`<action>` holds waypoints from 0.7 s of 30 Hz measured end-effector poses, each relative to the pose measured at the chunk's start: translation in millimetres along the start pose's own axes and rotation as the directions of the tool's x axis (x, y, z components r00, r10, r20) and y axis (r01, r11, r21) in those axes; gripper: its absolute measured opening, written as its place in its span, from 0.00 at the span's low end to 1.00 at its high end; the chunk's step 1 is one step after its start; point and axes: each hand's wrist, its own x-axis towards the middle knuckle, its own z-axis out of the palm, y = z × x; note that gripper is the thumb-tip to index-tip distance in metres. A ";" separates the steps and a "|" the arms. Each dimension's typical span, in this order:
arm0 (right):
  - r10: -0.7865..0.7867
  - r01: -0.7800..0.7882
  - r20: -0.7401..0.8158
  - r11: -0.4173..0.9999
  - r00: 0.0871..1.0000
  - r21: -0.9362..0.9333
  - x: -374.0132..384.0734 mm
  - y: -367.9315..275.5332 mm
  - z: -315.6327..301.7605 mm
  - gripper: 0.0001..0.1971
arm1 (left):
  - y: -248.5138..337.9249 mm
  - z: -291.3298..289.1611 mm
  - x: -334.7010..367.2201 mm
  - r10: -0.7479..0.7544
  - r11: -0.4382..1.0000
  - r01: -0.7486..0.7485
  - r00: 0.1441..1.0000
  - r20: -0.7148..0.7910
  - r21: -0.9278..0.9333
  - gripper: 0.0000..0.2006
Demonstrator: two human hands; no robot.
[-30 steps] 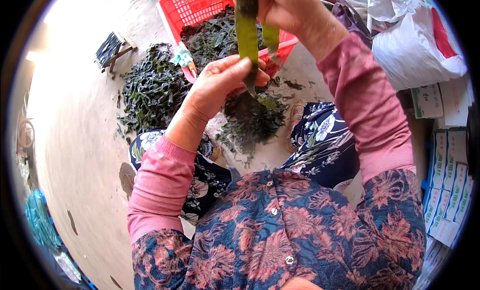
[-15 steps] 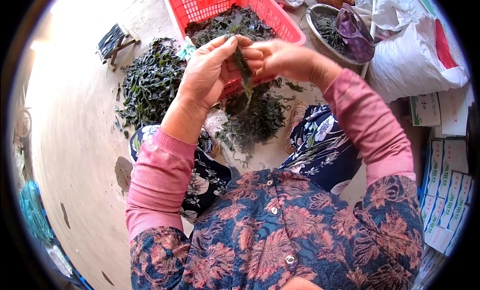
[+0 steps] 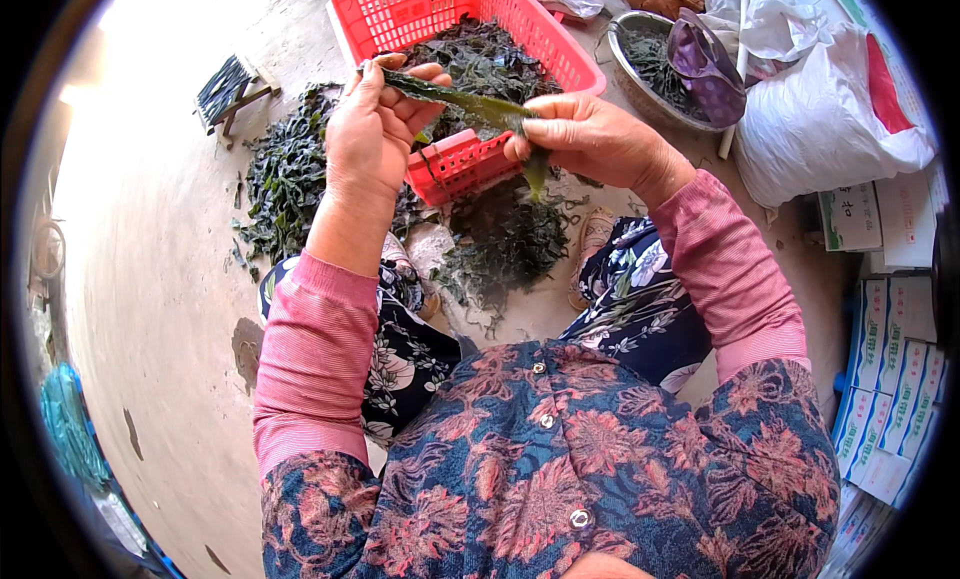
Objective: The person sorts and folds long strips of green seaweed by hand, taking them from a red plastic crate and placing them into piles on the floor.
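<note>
Two-handed, holding one green seaweed strip (image 3: 470, 106) spanned over the basket. Pinching its left end between thumb and, apparently, forefinger of the left hand (image 3: 360, 149), leaving the other fingers loosely spread. Pinching near the opposite end between thumb and curled fingers of the right hand (image 3: 600, 139), leaving a short tail hanging below those fingertips. Judging the strip light, soft, limp, probably slippery if damp, perhaps tearing at thin edges under a hard pull; favouring flat pinches near both ends over bunching mid-span. Looking outward: noting a red basket (image 3: 465, 169) of dark seaweed (image 3: 495, 54) beneath and beyond the fingers, a loose heap (image 3: 505, 241) nearer the body, a larger pile (image 3: 285, 179) left of the left fingers, a metal basin (image 3: 628, 74) beyond the right fingers.
</note>
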 end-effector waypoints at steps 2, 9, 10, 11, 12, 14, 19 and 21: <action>-0.089 0.088 0.002 0.985 0.996 0.151 1.2 -10.0 6.2 0.11 | -9.3 7.5 -0.8 -0.075 0.997 0.078 0.993 0.088 -0.024 0.16; -0.290 0.369 -0.235 0.807 0.928 0.461 14.8 -35.7 6.6 0.11 | -40.1 30.9 -27.3 -0.323 0.914 0.175 0.860 0.395 0.367 0.21; -0.315 0.377 -0.209 0.800 0.926 0.466 13.5 -39.5 0.0 0.11 | -34.6 34.9 -31.9 -0.353 0.894 0.165 0.832 0.429 0.416 0.21; -0.318 0.405 -0.256 0.786 0.913 0.466 13.5 -44.2 -2.4 0.10 | -41.5 31.6 -31.2 -0.330 0.910 0.130 0.801 0.499 0.393 0.19; -0.319 0.430 -0.299 0.772 0.899 0.469 14.2 -48.6 -3.4 0.10 | -42.9 30.0 -33.2 -0.357 0.886 0.130 0.805 0.474 0.445 0.17; -0.338 0.458 -0.321 0.759 0.885 0.463 18.4 -51.2 -14.9 0.14 | -45.8 25.4 -35.9 -0.405 0.847 0.154 0.808 0.429 0.509 0.14; -0.275 0.482 -0.429 0.713 0.861 0.510 27.3 -69.8 -29.8 0.06 | -52.3 9.4 -38.6 -0.518 0.810 0.296 0.765 0.382 0.505 0.10; -0.315 0.532 -0.486 0.740 0.815 0.412 34.6 -71.7 -43.6 0.06 | -48.6 9.0 -40.9 -0.552 0.771 0.317 0.765 0.332 0.553 0.10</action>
